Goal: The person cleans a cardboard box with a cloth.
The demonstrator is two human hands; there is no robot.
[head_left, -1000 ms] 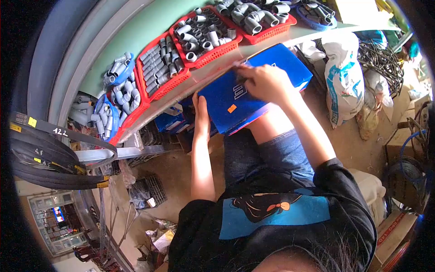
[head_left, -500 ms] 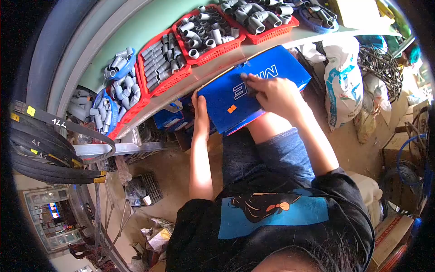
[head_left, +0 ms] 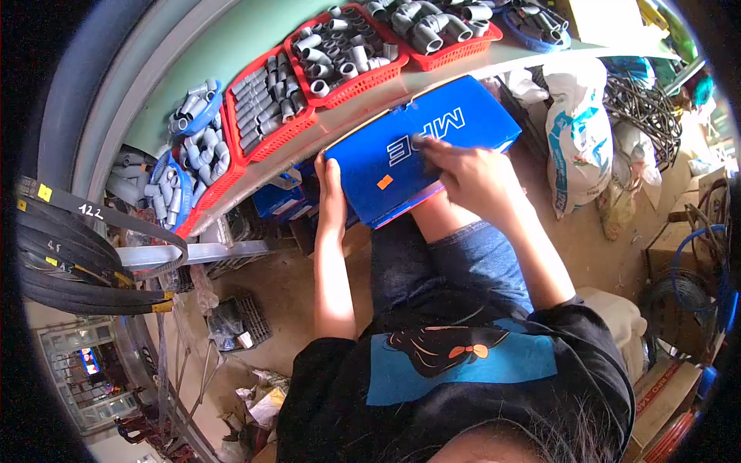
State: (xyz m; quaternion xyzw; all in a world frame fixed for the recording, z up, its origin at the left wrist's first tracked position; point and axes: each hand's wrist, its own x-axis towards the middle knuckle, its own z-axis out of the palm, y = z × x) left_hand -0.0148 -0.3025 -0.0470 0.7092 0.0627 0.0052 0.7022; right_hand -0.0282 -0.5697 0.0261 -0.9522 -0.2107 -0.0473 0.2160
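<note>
A blue cardboard box with white "MPE" lettering and an orange sticker rests tilted over my lap. My left hand grips its left end, thumb near the top edge and the other fingers partly hidden. Over the lettering, my right hand is closed in a pinch against the upper face. A small dark grey piece shows at its fingertips, too small to name.
Red baskets of grey pipe fittings line the shelf ahead, beside blue baskets. Black belts hang at left. More blue boxes sit under the shelf. A white sack stands at right.
My right hand has shifted slightly over the lettering, leaving more of the "M" and "P" visible. The whole view has moved a little, and the box stays in my left hand.
</note>
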